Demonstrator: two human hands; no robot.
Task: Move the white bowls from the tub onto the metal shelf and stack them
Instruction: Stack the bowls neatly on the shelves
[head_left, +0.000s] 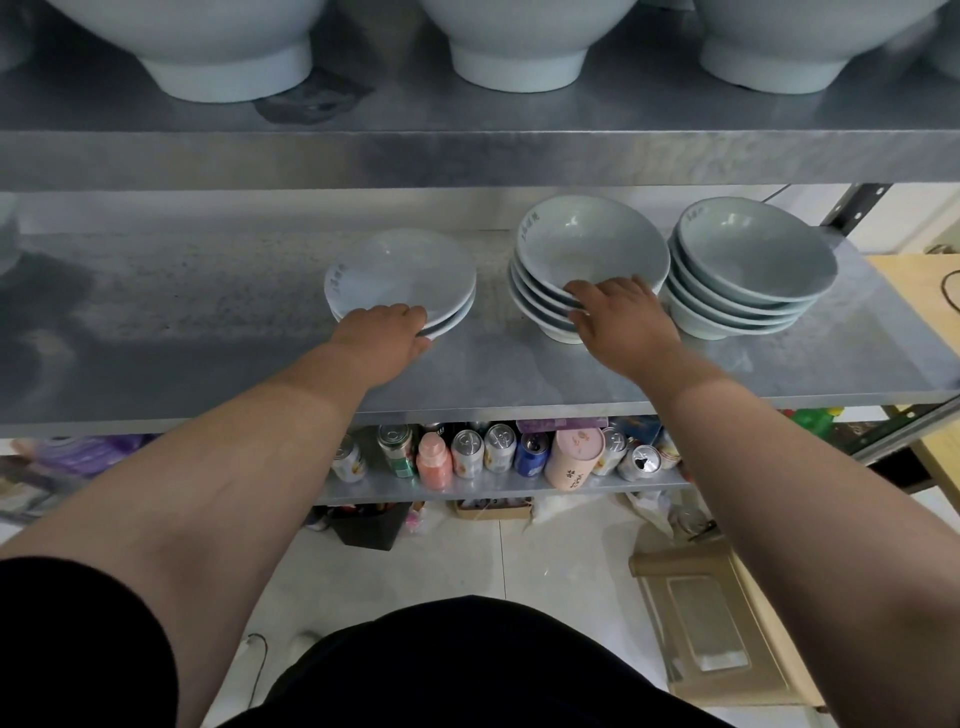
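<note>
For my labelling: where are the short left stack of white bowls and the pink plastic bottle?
short left stack of white bowls (402, 270): head view, top bowl's inside.
pink plastic bottle (435, 470): head view, its body.

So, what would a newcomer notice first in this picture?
Three stacks of white bowls stand on the metal shelf: a low left stack, a taller middle stack and right stack. The left hand grips the left stack's near rim, the right hand the middle stack's. Below, cans crowd a lower shelf.
</note>
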